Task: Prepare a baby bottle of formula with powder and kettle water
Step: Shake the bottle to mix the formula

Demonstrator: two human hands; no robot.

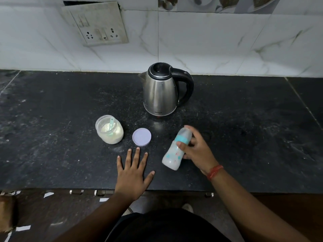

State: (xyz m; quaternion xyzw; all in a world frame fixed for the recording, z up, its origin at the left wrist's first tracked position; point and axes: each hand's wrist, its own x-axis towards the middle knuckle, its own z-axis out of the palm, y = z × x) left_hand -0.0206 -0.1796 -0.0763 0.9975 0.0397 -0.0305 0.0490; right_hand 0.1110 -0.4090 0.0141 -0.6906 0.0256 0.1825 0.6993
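My right hand (197,151) grips a baby bottle (172,158) around its teal collar; the bottle is tilted, capped, and blurred, with milky liquid inside. My left hand (133,173) lies flat on the black counter (52,154), fingers spread, holding nothing. An open clear jar of formula powder (109,130) stands to the left with a teal scoop stuck in it. Its lilac lid (141,137) lies on the counter just beyond my left fingertips. A steel kettle (161,89) with a black lid and handle stands at the back, spout pointing left.
A white marble-tiled wall rises behind the counter, with a grimy socket plate (97,25) at upper left. The counter's front edge (174,190) runs just below my left wrist; the floor and my feet show beneath it.
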